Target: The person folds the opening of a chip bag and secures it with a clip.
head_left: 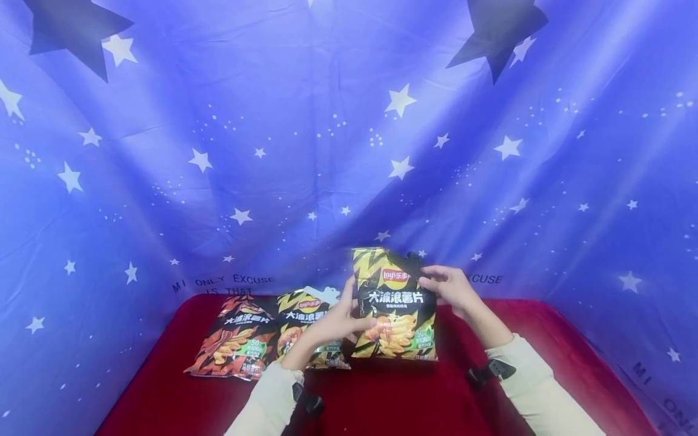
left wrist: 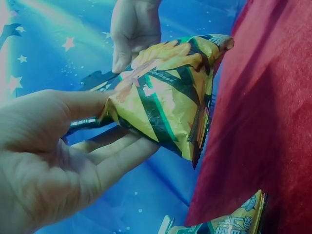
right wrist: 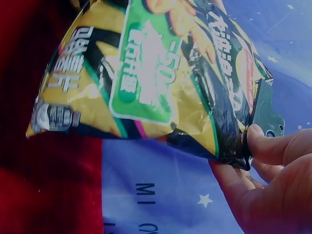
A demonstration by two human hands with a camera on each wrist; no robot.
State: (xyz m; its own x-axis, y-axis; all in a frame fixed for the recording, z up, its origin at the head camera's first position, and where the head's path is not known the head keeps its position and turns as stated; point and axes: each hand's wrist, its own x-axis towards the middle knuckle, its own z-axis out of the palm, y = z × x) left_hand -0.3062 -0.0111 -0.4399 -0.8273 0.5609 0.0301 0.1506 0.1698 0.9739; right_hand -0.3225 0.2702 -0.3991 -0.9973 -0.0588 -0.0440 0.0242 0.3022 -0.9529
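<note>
A yellow-and-black bag of potato chips (head_left: 398, 312) is held up over the red cloth, its printed front toward the head camera. My left hand (head_left: 338, 318) grips its left side, thumb across the front and fingers behind, as the left wrist view also shows. At the upper right edge, my right hand (head_left: 452, 287) pinches the bag between thumb and fingers. Beside that thumb, a dark clip-like piece (right wrist: 267, 109) sits at the bag's top; its full shape is partly hidden. The bag's lower end (left wrist: 165, 107) bulges out in the left wrist view.
Left of the held bag lie a second yellow-and-black chip bag (head_left: 297, 303) with a white clip-like piece (head_left: 323, 294) at its top, and a red-orange chip bag (head_left: 234, 339). A blue starry curtain (head_left: 327, 151) rises behind the red cloth (head_left: 398, 399).
</note>
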